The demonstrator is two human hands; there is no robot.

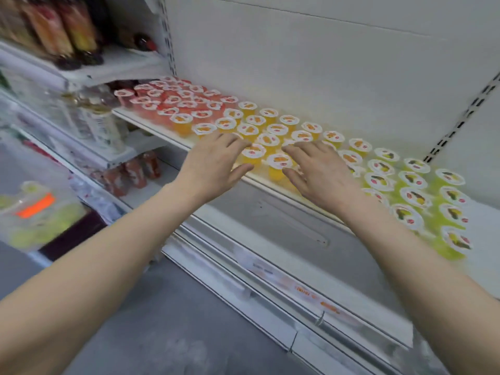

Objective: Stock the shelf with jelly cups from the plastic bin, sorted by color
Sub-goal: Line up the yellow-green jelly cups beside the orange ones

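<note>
Shelf (146, 123): white, one level board.
- Red cups (173, 100): dense cluster at the left end, from near the front edge to the back.
- Orange cups (276, 129): middle stretch, several loose rows, meeting the red group on its right side.
- Green cups (414, 197): right end, rows reaching the front edge, just beside the orange.

All upright, with white lids bearing a fruit print.

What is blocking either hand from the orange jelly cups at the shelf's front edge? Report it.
Nothing visible does. The left hand and right hand are open right at the front orange jelly cups, one on each side, with no other item between them and the cups.
</note>
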